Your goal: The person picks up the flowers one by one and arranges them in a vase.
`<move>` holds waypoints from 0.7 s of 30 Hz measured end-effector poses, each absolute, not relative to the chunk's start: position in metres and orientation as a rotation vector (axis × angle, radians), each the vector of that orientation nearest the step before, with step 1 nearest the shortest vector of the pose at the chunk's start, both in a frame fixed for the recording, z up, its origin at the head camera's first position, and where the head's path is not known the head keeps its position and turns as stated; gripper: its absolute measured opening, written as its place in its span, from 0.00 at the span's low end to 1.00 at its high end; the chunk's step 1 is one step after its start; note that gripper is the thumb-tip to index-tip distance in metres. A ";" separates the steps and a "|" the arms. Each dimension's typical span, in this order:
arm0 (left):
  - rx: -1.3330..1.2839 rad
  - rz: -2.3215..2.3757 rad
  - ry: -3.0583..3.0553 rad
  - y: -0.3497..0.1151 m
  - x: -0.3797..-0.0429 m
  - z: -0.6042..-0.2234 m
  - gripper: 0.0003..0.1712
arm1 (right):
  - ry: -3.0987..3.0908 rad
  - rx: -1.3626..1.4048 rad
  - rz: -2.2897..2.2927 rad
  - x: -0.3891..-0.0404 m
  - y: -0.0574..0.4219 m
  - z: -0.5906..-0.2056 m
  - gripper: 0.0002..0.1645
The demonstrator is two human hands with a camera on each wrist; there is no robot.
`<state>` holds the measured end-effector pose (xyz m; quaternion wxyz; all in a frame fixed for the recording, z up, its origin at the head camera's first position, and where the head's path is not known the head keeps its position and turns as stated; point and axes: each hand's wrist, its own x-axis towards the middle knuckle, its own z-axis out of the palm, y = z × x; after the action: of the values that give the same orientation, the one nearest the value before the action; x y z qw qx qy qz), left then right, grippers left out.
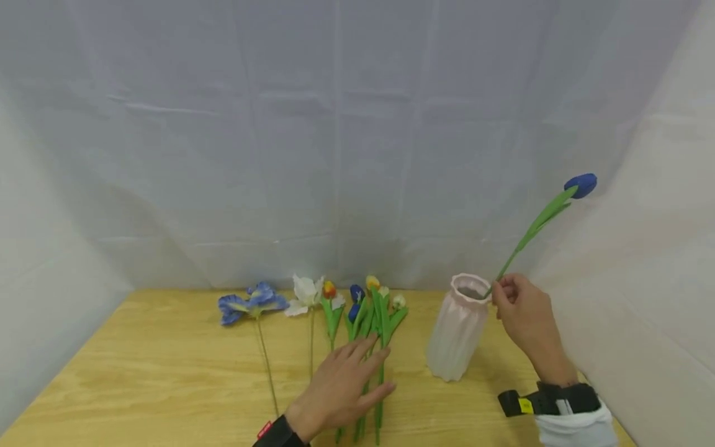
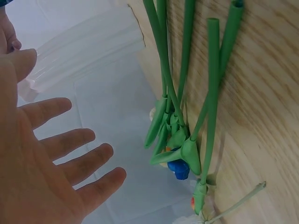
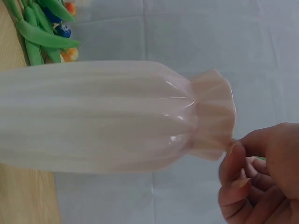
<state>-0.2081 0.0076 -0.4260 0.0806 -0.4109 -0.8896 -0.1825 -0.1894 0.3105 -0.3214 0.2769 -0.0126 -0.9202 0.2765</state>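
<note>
My right hand (image 1: 522, 310) pinches the stem of a blue tulip (image 1: 581, 185) right at the rim of a pinkish-white vase (image 1: 457, 335). The stem's lower end dips into the mouth, and the bloom leans up to the right. In the right wrist view the fingertips (image 3: 233, 149) meet beside the wavy rim of the vase (image 3: 117, 116). My left hand (image 1: 349, 379) hovers with spread fingers over several green-stemmed tulips (image 1: 382, 323). Those tulip stems (image 2: 212, 93) lie apart from the open palm in the left wrist view.
Left of the tulips lie a blue-violet iris (image 1: 257, 304) and a white flower (image 1: 306, 295) on thin stems. The wooden table (image 1: 167, 366) meets a pale cloth backdrop (image 1: 335, 155) behind, with cloth on both sides. The vase stands at the table's right.
</note>
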 end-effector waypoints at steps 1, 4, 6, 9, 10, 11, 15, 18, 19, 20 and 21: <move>-1.227 -0.544 -2.663 0.007 -0.208 -0.426 0.33 | -2.484 -0.032 0.733 -0.189 0.310 -0.321 0.15; -1.225 -0.530 -2.664 0.005 -0.207 -0.428 0.33 | -2.500 -0.008 0.692 -0.189 0.310 -0.322 0.14; -1.226 -0.520 -2.661 0.004 -0.206 -0.429 0.32 | -2.498 0.014 0.656 -0.189 0.310 -0.322 0.13; -1.234 -0.508 -2.650 0.003 -0.206 -0.430 0.32 | -2.484 0.045 0.596 -0.188 0.309 -0.321 0.12; -1.238 -0.513 -2.652 0.002 -0.206 -0.430 0.32 | -2.491 0.053 0.579 -0.187 0.308 -0.320 0.12; -1.240 -0.518 -2.654 0.001 -0.205 -0.430 0.32 | -2.504 0.058 0.570 -0.186 0.308 -0.319 0.12; -1.248 -0.531 -2.652 -0.001 -0.204 -0.432 0.33 | -2.564 0.060 0.545 -0.184 0.306 -0.314 0.12; -1.245 -0.535 -2.650 -0.002 -0.203 -0.433 0.33 | -2.604 0.036 0.554 -0.183 0.306 -0.311 0.12; -1.243 -0.537 -2.652 -0.002 -0.203 -0.433 0.33 | -2.617 0.023 0.560 -0.183 0.306 -0.311 0.12; -1.242 -0.536 -2.655 -0.002 -0.203 -0.433 0.33 | -2.627 0.011 0.568 -0.183 0.306 -0.310 0.12; -1.243 -0.536 -2.658 -0.002 -0.203 -0.433 0.33 | -2.635 0.000 0.575 -0.183 0.306 -0.310 0.12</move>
<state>-0.2032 -0.0021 -0.4331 0.0793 -0.4153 -0.8883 -0.1791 -0.1829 0.3057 -0.3102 0.2202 -0.0001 -0.9530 0.2080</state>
